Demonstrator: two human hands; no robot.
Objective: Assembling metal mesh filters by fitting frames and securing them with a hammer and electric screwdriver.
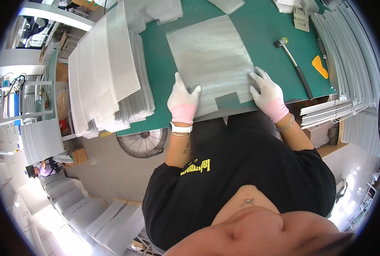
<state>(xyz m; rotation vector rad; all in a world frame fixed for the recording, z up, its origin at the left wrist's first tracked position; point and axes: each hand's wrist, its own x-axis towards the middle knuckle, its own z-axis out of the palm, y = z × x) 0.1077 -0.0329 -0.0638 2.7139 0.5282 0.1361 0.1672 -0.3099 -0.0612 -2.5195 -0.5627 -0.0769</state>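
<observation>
We press our gloved left hand [182, 99] and right hand [266, 91], both with an open, flat grip, on the silvery notched mesh sheet [209, 59] lying on the green counter [156, 77]; a tall stack of mesh sheets [107, 72] waits beside.

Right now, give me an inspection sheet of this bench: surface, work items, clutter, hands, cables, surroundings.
Surface: green mat on a bench, mostly bare around the work.
Work items: one metal mesh sheet lying flat, a notch cut in its near edge.
Clutter: mallet and orange wedge tool to the right; mesh stack to the left; white profile strips along the right edge.
Hands: left hand and right hand, both gloved, pressed flat on the sheet's near corners, no closed grip.
Cables: nothing seen on the bench.
Surroundings: floor fan under the bench; another person far left.
</observation>
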